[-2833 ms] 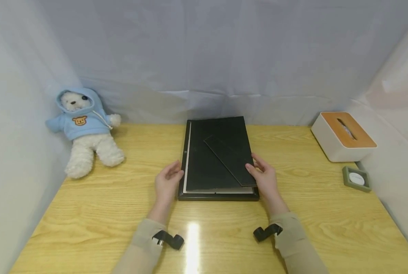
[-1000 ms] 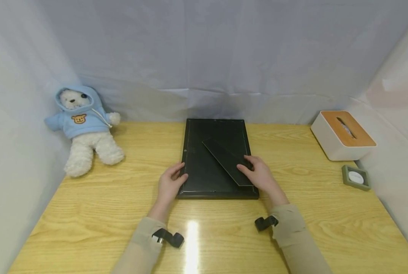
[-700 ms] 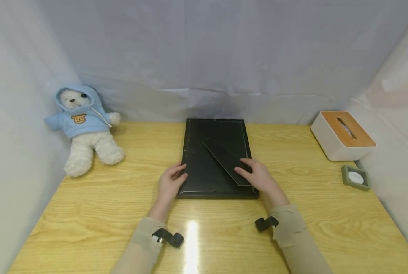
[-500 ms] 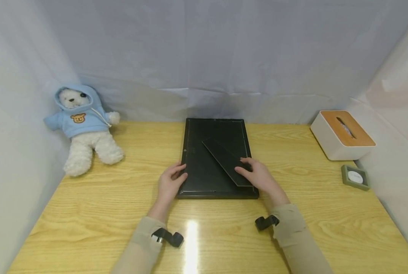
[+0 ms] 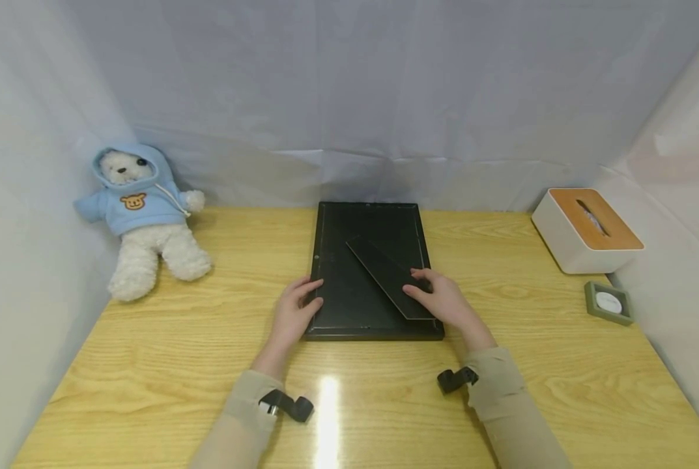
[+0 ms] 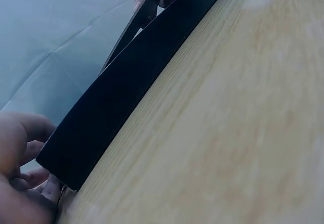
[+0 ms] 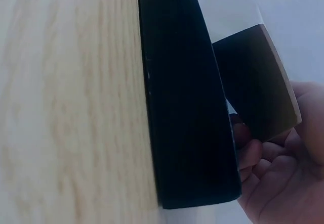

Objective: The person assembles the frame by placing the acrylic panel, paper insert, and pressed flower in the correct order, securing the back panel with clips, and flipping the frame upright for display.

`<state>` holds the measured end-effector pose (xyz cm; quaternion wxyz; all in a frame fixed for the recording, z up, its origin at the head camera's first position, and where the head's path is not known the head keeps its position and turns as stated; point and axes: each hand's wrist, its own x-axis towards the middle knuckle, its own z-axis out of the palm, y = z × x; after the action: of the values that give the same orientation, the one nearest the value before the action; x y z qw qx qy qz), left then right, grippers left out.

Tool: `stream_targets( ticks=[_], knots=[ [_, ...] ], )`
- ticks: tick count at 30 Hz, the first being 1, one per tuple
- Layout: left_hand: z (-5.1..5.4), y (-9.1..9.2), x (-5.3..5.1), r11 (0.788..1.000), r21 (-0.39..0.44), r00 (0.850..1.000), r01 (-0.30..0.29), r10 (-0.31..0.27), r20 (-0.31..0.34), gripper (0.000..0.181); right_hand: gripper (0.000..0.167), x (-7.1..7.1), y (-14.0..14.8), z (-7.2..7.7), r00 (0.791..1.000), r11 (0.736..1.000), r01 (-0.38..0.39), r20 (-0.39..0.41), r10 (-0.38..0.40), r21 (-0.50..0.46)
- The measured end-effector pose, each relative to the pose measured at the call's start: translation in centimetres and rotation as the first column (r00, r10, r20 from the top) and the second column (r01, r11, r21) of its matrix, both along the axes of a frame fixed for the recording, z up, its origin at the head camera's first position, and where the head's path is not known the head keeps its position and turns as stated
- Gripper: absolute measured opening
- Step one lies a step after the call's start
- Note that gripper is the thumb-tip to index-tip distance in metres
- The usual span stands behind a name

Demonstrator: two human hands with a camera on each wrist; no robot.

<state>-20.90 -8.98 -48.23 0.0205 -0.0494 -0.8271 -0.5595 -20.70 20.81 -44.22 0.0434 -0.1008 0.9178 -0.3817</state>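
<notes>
A black picture frame (image 5: 343, 312) lies back side up on the table, its black backing inside the rim. A flat black stand leg (image 5: 384, 273) slants across the backing, its near end raised. My right hand (image 5: 445, 303) pinches the leg's right side; in the right wrist view, fingers of the right hand (image 7: 283, 168) reach under the leg (image 7: 258, 82) beside the frame's dark side (image 7: 187, 107). With thumb and fingers, my left hand (image 5: 290, 312) holds the frame's left edge. The left wrist view shows the left hand (image 6: 23, 168) at a frame corner (image 6: 71, 158).
A white plush toy (image 5: 144, 221) in a blue hoodie leans at the back left. At the right stand a white tissue box (image 5: 578, 241) with an orange-brown top and a small green tray (image 5: 592, 311) holding a white disc. Grey sheeting (image 5: 372, 98) hangs behind the wooden table (image 5: 179, 365).
The backing, earlier raised and skewed with a pale strip showing, now sits flat inside the rim. My right hand has shifted slightly left along with the leg; lately both hands have barely moved.
</notes>
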Motion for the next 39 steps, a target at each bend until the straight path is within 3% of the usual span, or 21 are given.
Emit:
stream_targets(
  ticks=[17,24,27,31,36,39],
  knots=[
    [0.1,-0.1,-0.3,0.999,0.008,0.999,0.044,-0.044,0.002,0.037,0.046,-0.4,0.0,0.2,0.995,0.994,-0.09,0.042,0.088,0.056],
    [0.1,-0.3,-0.1,0.998,0.019,0.998,0.056,-0.055,-0.032,0.036,0.043,-0.3,0.2,0.0,0.995,0.991,-0.1,-0.02,0.103,0.09],
    [0.1,-0.3,0.0,0.998,0.021,0.997,0.058,-0.057,-0.049,0.035,0.039,-0.3,0.5,-0.4,0.992,0.992,-0.072,-0.096,0.082,0.105],
    [0.0,-0.3,-0.1,0.998,0.022,0.998,0.061,-0.061,-0.002,0.037,0.037,-0.1,0.9,-0.9,0.988,0.997,0.0,-0.152,0.012,0.078],
    [0.1,-0.2,-0.2,0.998,-0.007,0.998,0.058,-0.057,0.032,0.038,0.049,0.2,1.5,-1.5,0.986,0.991,0.134,-0.095,-0.134,-0.01],
    [0.2,-0.2,-0.2,0.999,0.0,0.998,0.051,-0.051,0.023,0.037,0.048,0.3,1.7,-1.7,0.982,0.983,0.175,-0.063,-0.178,-0.046]
  ],
)
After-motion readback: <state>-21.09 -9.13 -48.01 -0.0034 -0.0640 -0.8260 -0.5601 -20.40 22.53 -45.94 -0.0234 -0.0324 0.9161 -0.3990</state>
